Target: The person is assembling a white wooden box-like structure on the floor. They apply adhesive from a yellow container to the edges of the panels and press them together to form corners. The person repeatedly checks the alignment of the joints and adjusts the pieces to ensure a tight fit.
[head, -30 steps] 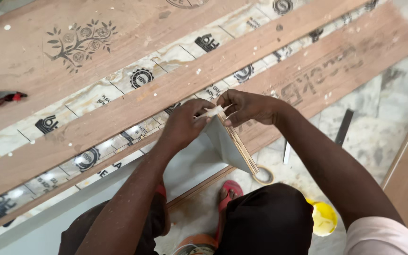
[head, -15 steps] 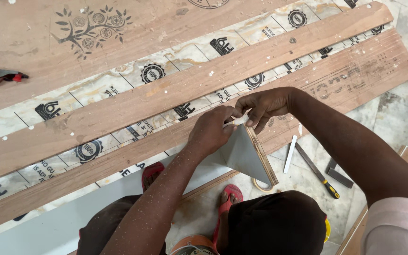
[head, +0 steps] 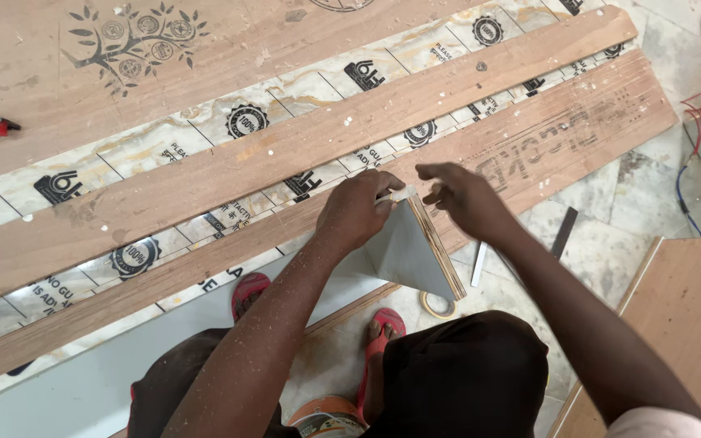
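Grey triangular laminate-faced board piece [head: 403,255] stands on edge, its far tip pinched by the left hand [head: 359,212]; the right hand [head: 460,195], fingers loosely spread, hovers just right.

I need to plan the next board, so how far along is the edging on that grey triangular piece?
Done: pale tape sits on the top corner of the grey triangular panel. In hand: the left hand pinches that tape strip against the corner, while the right hand hovers just beside it, fingers loose. Left: the layered edge below shows bare, and the tape roll lies on the floor.
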